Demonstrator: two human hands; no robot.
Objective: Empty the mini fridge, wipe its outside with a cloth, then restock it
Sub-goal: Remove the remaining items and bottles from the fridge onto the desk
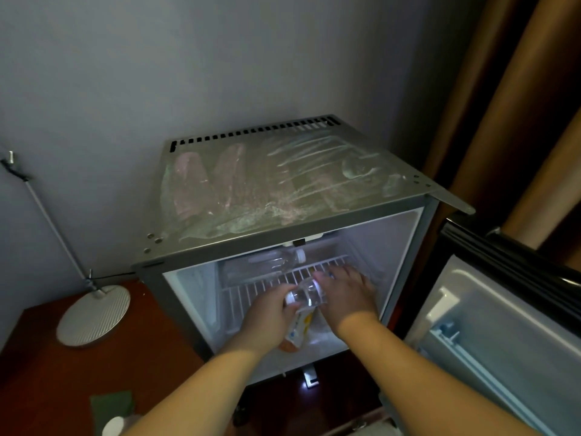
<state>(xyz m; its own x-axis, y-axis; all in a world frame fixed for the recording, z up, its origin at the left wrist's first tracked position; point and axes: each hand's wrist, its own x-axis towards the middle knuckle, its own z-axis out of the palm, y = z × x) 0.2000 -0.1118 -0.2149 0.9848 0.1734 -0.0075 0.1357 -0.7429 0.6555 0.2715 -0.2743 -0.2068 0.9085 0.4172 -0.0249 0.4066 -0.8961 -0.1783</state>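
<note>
Plastic bottle [306,295], gripped near its cap by the left hand's [270,313] curled fingers, hangs over the open mini fridge's [251,243] wire shelf [251,294], where the right hand [347,292] lies flat, fingers straight, apparently steadying it.

A hotel-like room with mini fridge [220,247], curtain [503,89], lamp [94,316].

Open across the front of the fridge [295,221], with the door [503,316] swung wide to the right. Narrowed on the wire shelf [245,292] by a clear bottle [267,262] lying at the back left. Blocked under the shelf by an orange drink bottle [298,333]. Bounded outside on the left by a lamp base [94,314].
</note>
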